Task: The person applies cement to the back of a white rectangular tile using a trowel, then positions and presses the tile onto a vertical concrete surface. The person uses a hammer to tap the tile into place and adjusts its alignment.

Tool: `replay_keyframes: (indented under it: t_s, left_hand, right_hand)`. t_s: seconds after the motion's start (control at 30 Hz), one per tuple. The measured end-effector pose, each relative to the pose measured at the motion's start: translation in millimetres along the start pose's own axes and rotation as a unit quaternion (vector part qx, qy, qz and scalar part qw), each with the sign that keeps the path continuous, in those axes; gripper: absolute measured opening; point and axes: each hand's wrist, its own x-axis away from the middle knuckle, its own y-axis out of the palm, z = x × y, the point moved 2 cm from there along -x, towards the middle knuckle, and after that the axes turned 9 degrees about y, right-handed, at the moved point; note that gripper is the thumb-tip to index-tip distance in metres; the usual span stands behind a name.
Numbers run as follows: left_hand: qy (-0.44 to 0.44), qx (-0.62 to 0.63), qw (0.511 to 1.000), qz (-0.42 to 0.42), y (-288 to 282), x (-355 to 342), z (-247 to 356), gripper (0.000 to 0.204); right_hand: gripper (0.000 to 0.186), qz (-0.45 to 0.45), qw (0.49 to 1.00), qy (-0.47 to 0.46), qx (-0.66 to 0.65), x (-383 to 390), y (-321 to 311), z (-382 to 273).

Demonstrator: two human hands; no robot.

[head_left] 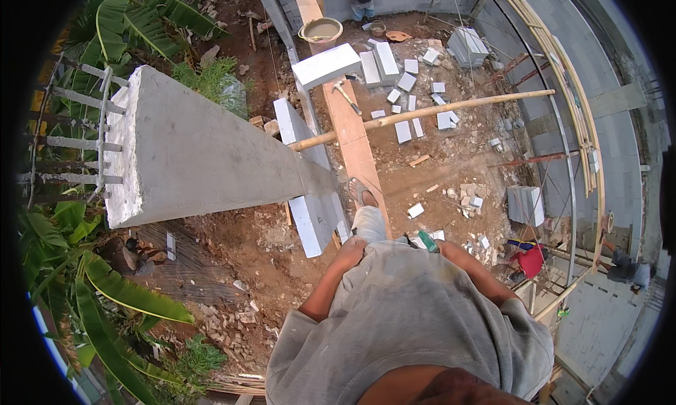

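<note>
My left hand [351,250] is low beside the grey shirt [422,299], against its edge; its fingers are mostly hidden. On the other side of the shirt, my right hand [446,248] is closed on a green object [427,241], partly covered by the shirt, its kind unclear. Below, my sandalled foot [362,192] stands on a long wooden plank [350,134]. Farther along that plank lie a hammer [347,97], a white block [327,66] across it, and a bucket [321,32] of grey mortar.
A concrete column [211,152] with bare rebar rises at left, white blocks [313,225] beside it. A bamboo pole [422,112] crosses the plank. Far below, loose blocks [406,81] litter the dirt. Other people work below, one in red [529,259].
</note>
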Motion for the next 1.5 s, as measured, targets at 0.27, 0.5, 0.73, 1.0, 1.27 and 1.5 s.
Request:
replay_keyframes:
  t_s: [0.27, 0.5, 0.73, 1.0, 1.27, 1.5]
  left_hand:
    - [-0.06, 0.089, 0.993, -0.049, -48.3, -50.2, 66.1, 0.043]
    - [0.02, -0.051, 0.942, 0.332, -97.7, -118.3, 17.8, 0.037]
    - [-0.018, -0.109, 0.927, 0.357, -133.3, -131.7, 8.7, 0.051]
    - [-0.104, -0.124, 0.908, 0.387, -230.2, -103.7, -28.5, 0.048]
    - [-0.161, 0.221, 0.918, 0.287, -213.0, -173.0, 39.7, 0.042]
    - [-0.167, 0.273, 0.894, 0.312, -209.2, -192.8, 59.7, 0.042]
  right_hand:
    - [0.028, 0.22, 0.906, -0.079, 0.353, -94.8, -77.5, -39.6]
    - [0.039, 0.168, 0.928, -0.096, 0.318, -185.6, -85.8, -123.7]
    - [0.034, 0.171, 0.914, -0.064, 0.363, -245.7, -166.9, -145.6]
    - [0.048, 0.122, 0.944, 0.044, 0.303, -336.5, -239.0, -201.8]
    - [0.036, 0.128, 0.984, 0.046, 0.116, -425.7, -257.7, -255.2]
    - [0.035, 0.13, 0.976, 0.171, 0.014, -452.7, -297.5, -307.5]
